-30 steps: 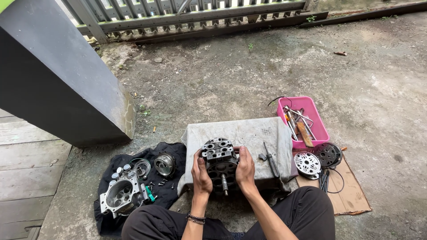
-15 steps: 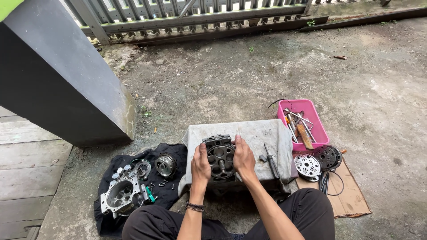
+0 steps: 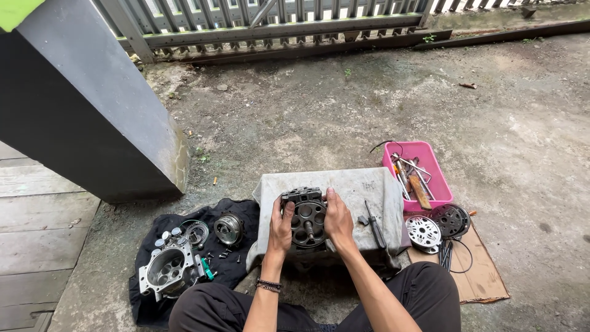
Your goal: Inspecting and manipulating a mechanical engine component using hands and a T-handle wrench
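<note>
Dark metal cylinder block point(image 3: 308, 219) is gripped between left hand point(image 3: 281, 225) and right hand point(image 3: 337, 216), fingers closed on its sides | rested on cloth-covered stand point(image 3: 362, 190) | since a second ago tipped from upright, bored face and centre shaft now turned upward | housing point(image 3: 167, 270) left on black cloth point(image 3: 246, 215).

**Soft, even daylight; sharp centre, stretched edges**

The scene is lit by diffuse outdoor daylight, bright without harshness; no hard shadows fall on the concrete ground point(image 3: 344, 117); only a soft dark patch lies beneath the grey pillar point(image 3: 92, 123) and under the cloth-covered block point(image 3: 369, 184). The strip behind the fence point(image 3: 276, 24) is brightest, nearly washed out; the pink tray point(image 3: 430, 178) shows vivid, saturated colour. Focus is crisp across the middle; the wide lens bends lines at the edges; a blurred yellow-green patch point(image 3: 18, 9) sits out of focus in the top-left corner; no motion blur shows.
</note>
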